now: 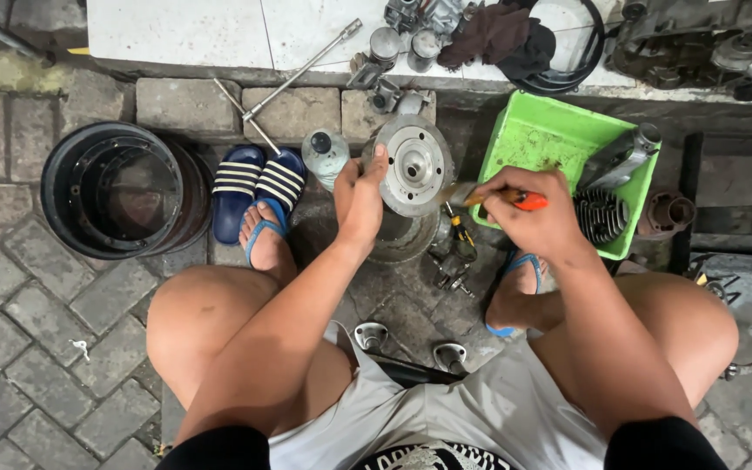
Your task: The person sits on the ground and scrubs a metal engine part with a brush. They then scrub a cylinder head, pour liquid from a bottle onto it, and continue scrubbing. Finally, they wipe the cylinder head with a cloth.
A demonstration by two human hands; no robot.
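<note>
My left hand (360, 193) grips the left rim of a round grey metal engine part (411, 164), held tilted on edge over the paving. My right hand (528, 209) is closed on an orange-handled brush (491, 197), whose bristle end touches the right side of that part. Under the part lies another round metal piece, mostly hidden. A screwdriver with a yellow and black handle (457, 231) lies on the ground below my right hand.
A green plastic tub (543, 137) holds a finned cylinder (600, 216) and a metal piece. A black wheel rim (119, 187), a spare striped sandal (235, 190), a clear bottle (325, 155) and a T-handle wrench (293, 80) lie to the left. Engine parts and a dark rag (491, 33) sit on the raised tiled ledge.
</note>
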